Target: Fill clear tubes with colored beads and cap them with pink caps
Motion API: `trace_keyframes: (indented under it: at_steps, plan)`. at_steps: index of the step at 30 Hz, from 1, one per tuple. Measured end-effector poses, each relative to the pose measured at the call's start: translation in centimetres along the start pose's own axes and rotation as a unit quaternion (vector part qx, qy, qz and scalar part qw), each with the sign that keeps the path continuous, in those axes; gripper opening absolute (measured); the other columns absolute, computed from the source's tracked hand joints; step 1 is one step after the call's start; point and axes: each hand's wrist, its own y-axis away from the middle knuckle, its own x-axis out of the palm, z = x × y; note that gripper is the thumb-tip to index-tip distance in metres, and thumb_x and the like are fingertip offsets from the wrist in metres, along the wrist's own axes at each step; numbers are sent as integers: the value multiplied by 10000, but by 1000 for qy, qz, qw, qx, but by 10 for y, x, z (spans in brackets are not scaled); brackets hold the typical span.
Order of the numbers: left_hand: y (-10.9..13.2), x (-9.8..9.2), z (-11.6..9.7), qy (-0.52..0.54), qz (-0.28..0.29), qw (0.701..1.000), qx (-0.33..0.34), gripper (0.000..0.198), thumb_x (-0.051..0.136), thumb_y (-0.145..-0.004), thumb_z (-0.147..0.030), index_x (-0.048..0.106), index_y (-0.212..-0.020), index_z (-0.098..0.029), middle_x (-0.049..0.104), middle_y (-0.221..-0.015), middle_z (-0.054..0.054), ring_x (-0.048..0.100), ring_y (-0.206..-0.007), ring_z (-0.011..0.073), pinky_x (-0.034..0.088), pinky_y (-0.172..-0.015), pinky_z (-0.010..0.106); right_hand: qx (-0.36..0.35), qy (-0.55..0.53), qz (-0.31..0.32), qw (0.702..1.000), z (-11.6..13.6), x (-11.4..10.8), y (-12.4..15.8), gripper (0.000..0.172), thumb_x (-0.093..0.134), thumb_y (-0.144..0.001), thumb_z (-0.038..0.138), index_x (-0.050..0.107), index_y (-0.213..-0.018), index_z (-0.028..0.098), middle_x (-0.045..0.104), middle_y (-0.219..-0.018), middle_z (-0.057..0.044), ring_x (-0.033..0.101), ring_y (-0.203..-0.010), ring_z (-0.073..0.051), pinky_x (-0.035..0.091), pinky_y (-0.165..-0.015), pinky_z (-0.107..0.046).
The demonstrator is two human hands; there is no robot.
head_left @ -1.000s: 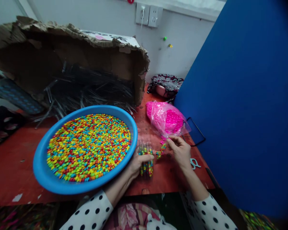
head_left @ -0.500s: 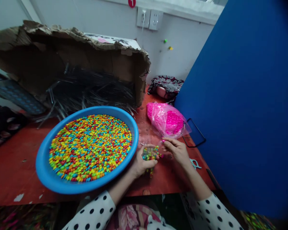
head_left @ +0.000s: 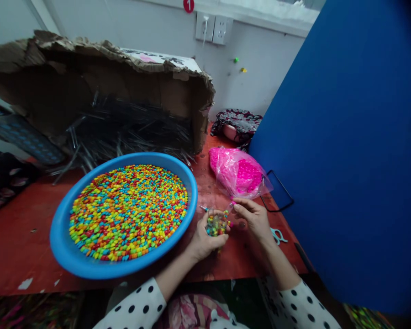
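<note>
My left hand point(head_left: 205, 237) is wrapped round a bunch of clear tubes point(head_left: 216, 224) filled with small coloured candies. Pink ends show at the right side of the bunch. Just to the right, my right hand point(head_left: 252, 217) pinches a small pink cap point(head_left: 232, 203) between thumb and fingertips, at the upper end of one tube. Whether the cap sits fully on that tube is too small to tell. Beside my left hand stands a blue basin point(head_left: 192, 201) full of multicoloured candies point(head_left: 130, 210). Behind my right hand lies a clear bag of pink caps point(head_left: 241, 173).
A torn cardboard box point(head_left: 205, 105) holding many clear tubes point(head_left: 133, 130) lies open behind the basin. Light-blue scissors point(head_left: 278, 236) and a black wire stand point(head_left: 284, 192) are right of my right hand. A blue panel point(head_left: 345, 151) bounds the right side of the red table point(head_left: 7, 256).
My left hand has shifted slightly right with the bunch of tubes, turning it a little. My right hand keeps its pinch on the pink cap in nearly the same place.
</note>
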Motion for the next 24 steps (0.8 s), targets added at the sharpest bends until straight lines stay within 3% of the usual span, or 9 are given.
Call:
trace_keyframes:
  at_steps: [11, 16, 24]
  plan:
    - [3, 5, -4, -29, 5, 1000, 2, 444, 656, -582, -126, 494, -993, -165, 655, -771, 16, 599, -663, 138, 474, -648, 251, 22, -32, -7, 999, 1, 0, 1, 255, 752, -634, 334, 736, -848, 196, 697, -666, -23, 632, -569, -153, 528, -553, -281]
    - [5, 7, -9, -36, -2, 999, 6, 439, 662, -574, -128, 505, -983, -164, 660, -778, 22, 606, -681, 150, 478, -665, 258, -18, -28, -39, 999, -1, 1, 1, 231, 724, -679, 322, 728, -873, 197, 683, -643, -7, 610, -550, -128, 516, -541, -261]
    - [5, 8, -5, -36, -15, 999, 16, 435, 674, -578, -136, 519, -983, -172, 669, -781, 21, 621, -695, 159, 483, -678, 258, -47, 32, -3, 998, 4, 2, 5, 225, 668, -735, 353, 718, -885, 193, 671, -645, -5, 632, -556, -150, 553, -567, -300]
